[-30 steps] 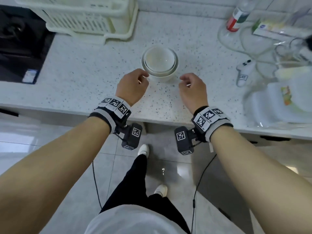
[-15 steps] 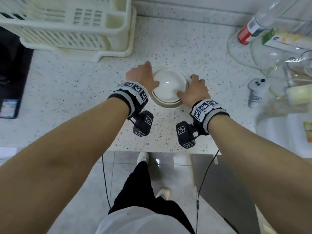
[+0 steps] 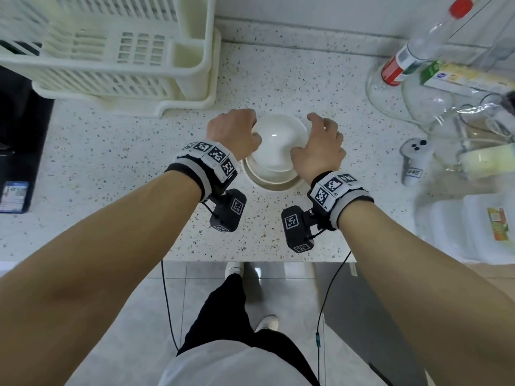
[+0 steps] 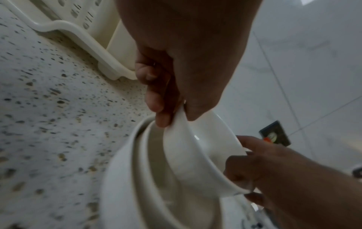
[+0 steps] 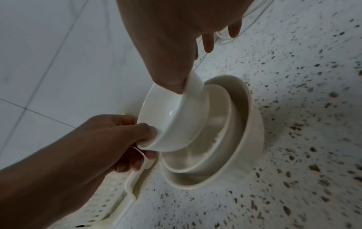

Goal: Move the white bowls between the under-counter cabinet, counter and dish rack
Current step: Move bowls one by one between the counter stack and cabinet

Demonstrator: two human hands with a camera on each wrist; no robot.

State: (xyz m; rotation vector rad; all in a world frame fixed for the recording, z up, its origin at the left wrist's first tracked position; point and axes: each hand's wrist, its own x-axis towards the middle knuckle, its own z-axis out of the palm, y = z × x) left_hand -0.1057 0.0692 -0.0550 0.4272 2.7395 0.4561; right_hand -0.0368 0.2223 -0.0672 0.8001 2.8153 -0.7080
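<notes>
The left hand (image 3: 232, 133) and right hand (image 3: 317, 151) both pinch the rim of the top bowl (image 3: 278, 143), lifted clear of two nested bowls (image 3: 271, 178) mid-counter (image 3: 111, 151); the dish rack (image 3: 111, 51), at the counter's back edge, seems empty, so most moves remain.

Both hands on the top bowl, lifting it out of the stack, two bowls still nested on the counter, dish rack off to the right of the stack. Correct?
Not quite: the dish rack is to the left of the stack, beyond the left hand, as the head view shows. The rest holds: left hand and right hand both pinch the rim of the top bowl, raised and tilted over two nested bowls on the counter.
</notes>
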